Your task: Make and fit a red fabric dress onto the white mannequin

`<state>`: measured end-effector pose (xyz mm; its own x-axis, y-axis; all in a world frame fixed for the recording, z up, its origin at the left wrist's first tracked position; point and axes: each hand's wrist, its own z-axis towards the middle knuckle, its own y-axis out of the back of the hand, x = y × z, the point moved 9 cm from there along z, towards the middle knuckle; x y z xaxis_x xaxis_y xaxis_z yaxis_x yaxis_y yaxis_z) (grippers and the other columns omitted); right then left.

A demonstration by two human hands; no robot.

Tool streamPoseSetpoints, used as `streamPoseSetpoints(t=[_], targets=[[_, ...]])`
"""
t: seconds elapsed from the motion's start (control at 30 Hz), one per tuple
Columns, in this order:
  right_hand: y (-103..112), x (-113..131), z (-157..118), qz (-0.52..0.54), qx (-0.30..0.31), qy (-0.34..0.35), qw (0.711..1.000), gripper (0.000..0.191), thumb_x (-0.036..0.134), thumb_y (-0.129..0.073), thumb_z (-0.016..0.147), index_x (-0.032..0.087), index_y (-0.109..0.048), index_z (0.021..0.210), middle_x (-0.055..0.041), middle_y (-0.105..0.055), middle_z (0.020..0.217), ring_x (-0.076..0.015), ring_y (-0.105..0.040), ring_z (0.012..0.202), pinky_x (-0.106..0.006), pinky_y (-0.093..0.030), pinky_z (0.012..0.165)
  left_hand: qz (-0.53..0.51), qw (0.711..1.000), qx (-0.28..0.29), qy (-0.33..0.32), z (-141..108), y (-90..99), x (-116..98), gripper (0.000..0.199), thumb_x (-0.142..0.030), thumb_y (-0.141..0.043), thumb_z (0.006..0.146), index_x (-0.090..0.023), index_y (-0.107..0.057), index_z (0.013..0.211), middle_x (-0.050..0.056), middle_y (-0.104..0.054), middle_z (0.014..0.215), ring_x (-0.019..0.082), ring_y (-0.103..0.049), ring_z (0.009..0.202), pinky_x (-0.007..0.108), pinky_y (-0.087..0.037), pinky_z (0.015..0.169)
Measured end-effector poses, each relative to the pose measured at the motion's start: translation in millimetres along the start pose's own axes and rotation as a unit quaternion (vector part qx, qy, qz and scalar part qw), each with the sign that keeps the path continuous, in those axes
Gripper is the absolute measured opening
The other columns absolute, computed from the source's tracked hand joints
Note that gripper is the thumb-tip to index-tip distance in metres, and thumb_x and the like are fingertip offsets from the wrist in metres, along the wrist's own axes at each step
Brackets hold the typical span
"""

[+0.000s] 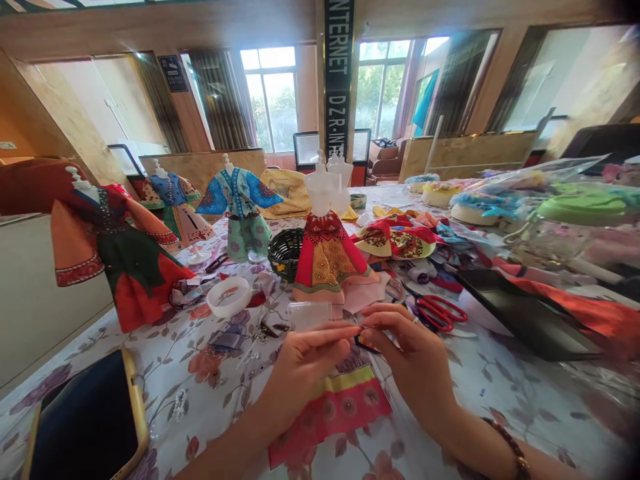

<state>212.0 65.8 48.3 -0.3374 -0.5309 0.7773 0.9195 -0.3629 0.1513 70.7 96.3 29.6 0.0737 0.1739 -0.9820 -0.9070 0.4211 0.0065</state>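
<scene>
My left hand (307,363) and my right hand (417,367) meet at their fingertips over the table. Thumb and fingers of each are pressed together, around something too small to make out. Below them lies a strip of pink fabric (345,407) with a yellow band and round motifs. Just beyond my hands are a small clear plastic box (310,313) and a dress form in a red and gold dress (327,250). Red-handled scissors (443,313) lie right of my right hand. Small beads and trimmings (260,337) are scattered left of my left hand.
A phone (90,413) lies at front left, near loose clear beads (179,405). Behind stand a white ring (229,297), a dark basket (286,255) and several dressed miniature forms (240,200). On the right are a black tray (530,313) and heaped fabric scraps (425,267).
</scene>
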Motion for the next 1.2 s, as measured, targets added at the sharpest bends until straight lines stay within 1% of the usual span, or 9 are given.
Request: streamPoseSetpoints(t=[0.23, 0.43, 0.63, 0.8, 0.93, 1.0, 1.1, 1.13, 1.2], targets=[[2.7, 10.3, 0.1, -0.001, -0.01, 0.032, 0.999, 0.012, 0.016, -0.063, 0.081, 0.026, -0.066, 0.075, 0.0013, -0.065, 0.085, -0.0137, -0.064, 0.079, -0.022, -0.052, 0.066, 0.03, 0.998, 0.006, -0.049, -1.9, -0.9, -8.7, 0.016, -0.025, -0.065, 0.081, -0.031, -0.076, 0.091, 0.004, -0.072, 0.102, 0.018, -0.068, 0.091, 0.026, -0.056, 0.076], [0.8, 7.4, -2.2, -0.007, -0.001, 0.038, 0.999, 0.014, 0.014, -0.062, 0.082, 0.027, -0.064, 0.076, 0.0023, -0.062, 0.089, -0.0116, -0.062, 0.085, -0.02, -0.05, 0.072, 0.085, 0.99, 0.005, -0.116, -4.8, -1.5, -20.7, 0.022, -0.018, -0.064, 0.082, -0.033, -0.075, 0.092, 0.001, -0.073, 0.099, 0.015, -0.068, 0.089, 0.024, -0.056, 0.079], [-3.6, 2.7, -2.4, 0.017, 0.031, 0.018, 0.999, 0.015, 0.014, -0.06, 0.082, 0.026, -0.061, 0.073, 0.0017, -0.059, 0.092, -0.0112, -0.059, 0.087, -0.018, -0.048, 0.07, 0.126, 0.98, 0.0, -0.155, -7.4, -0.1, -30.7, 0.024, -0.014, -0.064, 0.082, -0.033, -0.075, 0.092, 0.0, -0.074, 0.096, 0.013, -0.068, 0.087, 0.022, -0.055, 0.08], [-11.5, -3.9, -1.8, 0.055, 0.061, -0.031, 0.996, 0.013, 0.021, -0.061, 0.082, 0.024, -0.061, 0.069, -0.0015, -0.057, 0.095, -0.0149, -0.056, 0.093, -0.021, -0.048, 0.07, 0.128, 0.981, -0.01, -0.147, -6.6, 1.7, -33.9, 0.015, -0.017, -0.066, 0.08, -0.026, -0.077, 0.086, 0.004, -0.074, 0.09, 0.016, -0.069, 0.08, 0.026, -0.056, 0.073], [-17.0, -8.8, -3.5, 0.107, 0.077, -0.066, 0.989, 0.013, 0.027, -0.062, 0.082, 0.022, -0.06, 0.069, -0.003, -0.054, 0.097, -0.0164, -0.054, 0.096, -0.022, -0.048, 0.072, 0.127, 0.984, 0.003, -0.125, -5.8, 2.3, -29.1, 0.012, -0.02, -0.066, 0.08, -0.022, -0.076, 0.086, 0.005, -0.074, 0.088, 0.018, -0.069, 0.08, 0.029, -0.055, 0.075], [-18.1, -14.3, -4.7, 0.133, 0.082, -0.095, 0.983, 0.015, 0.03, -0.061, 0.083, 0.022, -0.059, 0.071, -0.0035, -0.053, 0.099, -0.016, -0.054, 0.094, -0.022, -0.049, 0.07, 0.097, 0.991, 0.003, -0.092, -5.6, 8.0, -22.6, 0.015, -0.022, -0.065, 0.081, -0.023, -0.074, 0.093, 0.004, -0.075, 0.089, 0.018, -0.07, 0.083, 0.028, -0.056, 0.076], [-19.6, -24.6, -6.3, 0.153, 0.09, -0.142, 0.974, 0.018, 0.035, -0.06, 0.084, 0.021, -0.059, 0.073, -0.0038, -0.051, 0.103, -0.0138, -0.054, 0.086, -0.021, -0.048, 0.065, 0.056, 0.997, -0.018, -0.053, -9.8, 23.3, -16.1, 0.017, -0.025, -0.063, 0.083, -0.023, -0.071, 0.098, 0.004, -0.076, 0.09, 0.017, -0.071, 0.085, 0.026, -0.056, 0.076], [-20.3, -27.2, -6.5, 0.154, 0.092, -0.152, 0.972, 0.019, 0.036, -0.061, 0.083, 0.02, -0.06, 0.073, -0.0037, -0.05, 0.104, -0.0128, -0.053, 0.082, -0.021, -0.048, 0.064, 0.07, 0.996, -0.025, -0.047, -12.9, 28.2, -15.4, 0.015, -0.025, -0.062, 0.084, -0.023, -0.071, 0.096, 0.003, -0.076, 0.088, 0.017, -0.071, 0.084, 0.025, -0.056, 0.074], [-22.7, -29.7, -6.9, 0.153, 0.099, -0.161, 0.97, 0.019, 0.037, -0.064, 0.08, 0.02, -0.062, 0.072, -0.0037, -0.05, 0.103, -0.0112, -0.053, 0.075, -0.022, -0.048, 0.062, 0.154, 0.987, -0.013, -0.053, -22.0, 32.0, -16.1, 0.013, -0.025, -0.06, 0.085, -0.023, -0.072, 0.089, 0.002, -0.076, 0.084, 0.015, -0.071, 0.079, 0.022, -0.056, 0.07]])
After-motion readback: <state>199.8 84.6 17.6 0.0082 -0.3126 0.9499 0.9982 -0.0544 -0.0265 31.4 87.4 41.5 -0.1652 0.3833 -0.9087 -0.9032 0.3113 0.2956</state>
